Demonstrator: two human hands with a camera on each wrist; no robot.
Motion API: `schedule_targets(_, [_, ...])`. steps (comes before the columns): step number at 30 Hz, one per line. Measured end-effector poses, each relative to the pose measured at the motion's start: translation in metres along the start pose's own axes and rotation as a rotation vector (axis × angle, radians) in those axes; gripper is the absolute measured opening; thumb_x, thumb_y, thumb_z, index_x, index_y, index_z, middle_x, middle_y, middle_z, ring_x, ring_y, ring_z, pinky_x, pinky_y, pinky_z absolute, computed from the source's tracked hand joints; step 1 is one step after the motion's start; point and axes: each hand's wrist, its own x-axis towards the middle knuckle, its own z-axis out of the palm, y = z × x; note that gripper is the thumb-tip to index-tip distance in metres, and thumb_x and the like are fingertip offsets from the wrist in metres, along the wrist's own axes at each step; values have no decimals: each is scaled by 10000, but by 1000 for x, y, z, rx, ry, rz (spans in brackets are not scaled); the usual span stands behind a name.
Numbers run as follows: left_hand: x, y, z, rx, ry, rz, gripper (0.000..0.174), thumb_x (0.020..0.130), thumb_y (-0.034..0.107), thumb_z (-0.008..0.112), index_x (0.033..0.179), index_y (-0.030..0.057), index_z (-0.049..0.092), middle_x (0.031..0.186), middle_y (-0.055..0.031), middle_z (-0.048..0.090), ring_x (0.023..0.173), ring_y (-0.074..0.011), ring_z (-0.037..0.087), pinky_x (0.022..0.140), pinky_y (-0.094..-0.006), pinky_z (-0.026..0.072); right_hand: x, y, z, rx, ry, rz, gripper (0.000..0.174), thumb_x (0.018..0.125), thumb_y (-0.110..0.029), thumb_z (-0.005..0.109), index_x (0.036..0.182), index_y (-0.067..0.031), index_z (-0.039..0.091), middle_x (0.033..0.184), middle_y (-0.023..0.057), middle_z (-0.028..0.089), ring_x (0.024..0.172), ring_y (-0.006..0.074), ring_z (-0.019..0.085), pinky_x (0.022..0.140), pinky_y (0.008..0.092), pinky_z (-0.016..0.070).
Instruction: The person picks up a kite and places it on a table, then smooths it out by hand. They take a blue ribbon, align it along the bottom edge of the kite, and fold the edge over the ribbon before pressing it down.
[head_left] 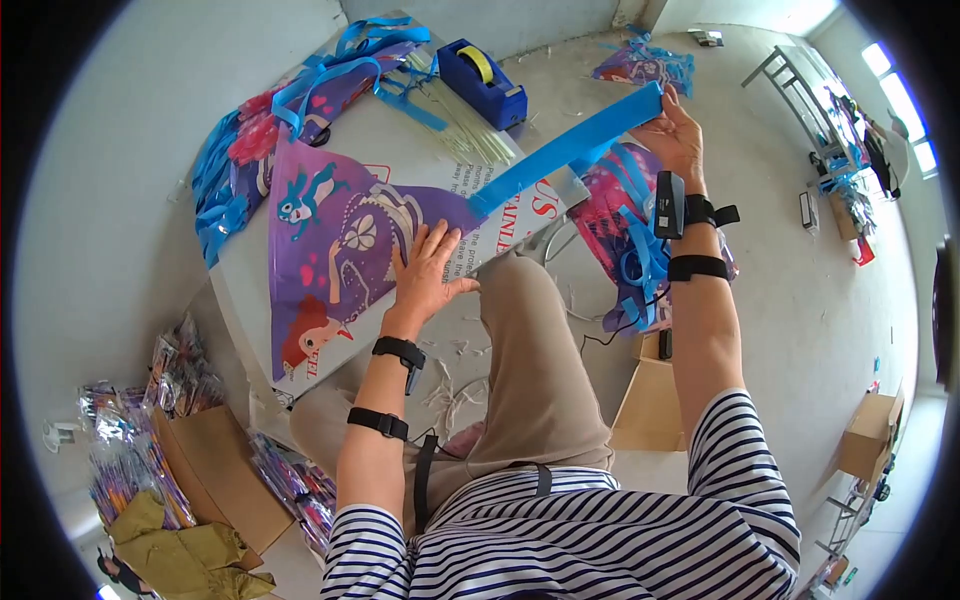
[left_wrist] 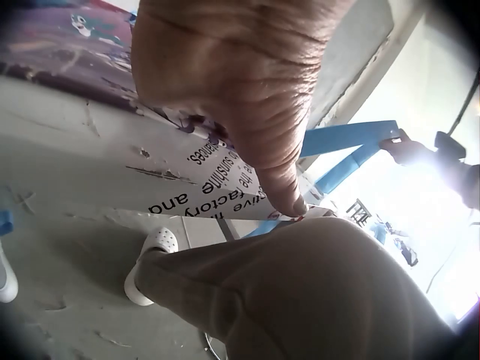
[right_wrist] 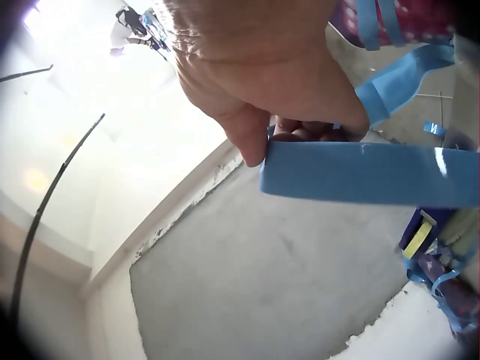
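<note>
A purple triangular pennant (head_left: 330,220) with a printed cartoon mermaid lies over a white printed board (head_left: 235,300). My left hand (head_left: 425,275) rests on the pennant near its narrow corner, fingers spread and thumb out to the side. From that corner a wide blue ribbon (head_left: 570,150) runs up to the right. Its far end is pinched by my right hand (head_left: 678,130), raised beyond the board. In the right wrist view the thumb (right_wrist: 251,139) and curled fingers grip the end of the ribbon (right_wrist: 367,172), which stretches straight across.
A blue tape dispenser (head_left: 500,105) stands at the board's far edge beside pale thin strips (head_left: 465,120). More pennants with blue ribbon (head_left: 215,215) are heaped at the board's left. Others (head_left: 610,200) hang at the right. A cardboard box (head_left: 215,465) and bagged goods (head_left: 125,440) sit lower left.
</note>
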Motion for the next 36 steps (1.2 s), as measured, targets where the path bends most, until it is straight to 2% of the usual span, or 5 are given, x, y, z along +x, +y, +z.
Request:
schedule_targets(19, [2, -2, -2, -11, -32, -38, 959, 701, 594, 827, 1515, 215, 489, 1652, -3, 324, 1547, -264, 229, 1194, -697, 156, -1, -128, 48, -166, -452, 134, 358, 987, -45, 595, 1344, -25, 576, 1240, 202, 630, 1241, 363, 536, 1132, 571, 351])
schedule_targets(22, [6, 1, -10, -58, -68, -64, 913, 710, 580, 830, 1487, 207, 530, 1649, -11, 333, 1545, -268, 236, 1190, -699, 160, -28, -88, 94, -444, -221, -305, 380, 999, -15, 570, 1378, 9, 564, 1218, 158, 645, 1102, 233, 577, 815, 272, 510])
schedule_targets(29, [24, -26, -15, -409, 52, -38, 802, 780, 524, 806, 1440, 128, 581, 1591, -67, 441, 1502, -277, 343, 1165, -676, 206, -97, 124, 178, -1167, -596, -710, 354, 844, 125, 604, 1185, 41, 645, 981, 64, 662, 926, 149, 666, 796, 256, 531])
schedule_targets(32, [18, -34, -51, -1021, 149, -85, 775, 872, 566, 722, 1453, 83, 550, 1566, -100, 469, 1474, -253, 394, 1145, -653, 266, -110, 228, 160, -1567, -957, -1349, 399, 720, 65, 650, 1100, -51, 687, 1096, 123, 670, 1076, 306, 646, 847, 405, 575])
schedule_targets(36, [-7, -40, -91, -1974, 156, -301, 640, 1004, 642, 502, 1337, 99, 565, 1312, -65, 602, 1264, -234, 561, 1103, -429, 414, -162, 322, 104, -1694, -1270, -1318, 319, 702, -28, 694, 1020, -43, 673, 1168, 125, 619, 1113, 340, 623, 966, 435, 552])
